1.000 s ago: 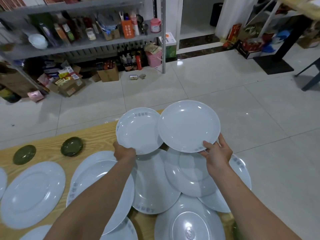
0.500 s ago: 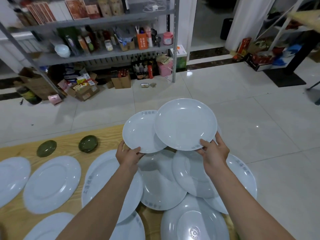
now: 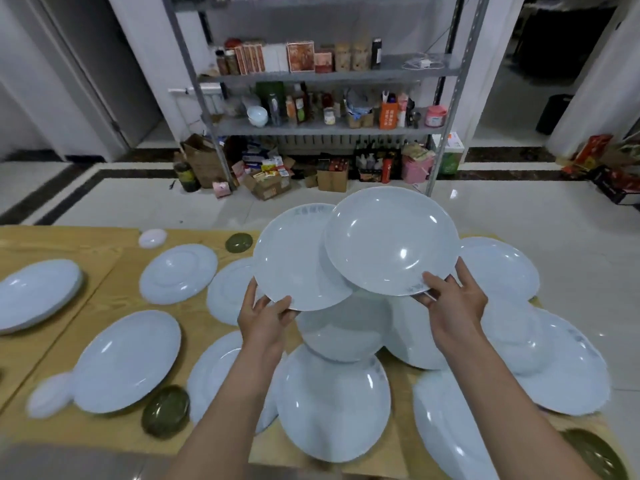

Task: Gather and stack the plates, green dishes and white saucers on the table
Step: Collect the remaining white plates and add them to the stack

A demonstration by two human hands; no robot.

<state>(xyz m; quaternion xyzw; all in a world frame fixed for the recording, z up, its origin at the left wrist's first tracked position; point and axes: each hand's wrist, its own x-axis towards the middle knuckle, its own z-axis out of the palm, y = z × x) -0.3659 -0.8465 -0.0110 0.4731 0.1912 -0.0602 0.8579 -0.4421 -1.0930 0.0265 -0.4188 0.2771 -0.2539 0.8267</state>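
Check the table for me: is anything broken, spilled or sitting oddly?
No breakage or spills show. Two oddities: the right-hand plate overlaps the left-hand plate off-centre, so they are not nested, and the plates on the table lie in loose overlapping heaps, with one rim past the right edge.

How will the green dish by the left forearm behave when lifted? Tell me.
The green dish looks glazed and glossy, so probably slippery in the fingers. It seems rigid ceramic, likely to chip if knocked against the white plate beside it. Small and shallow, it should feel light and sit flat, not roll.
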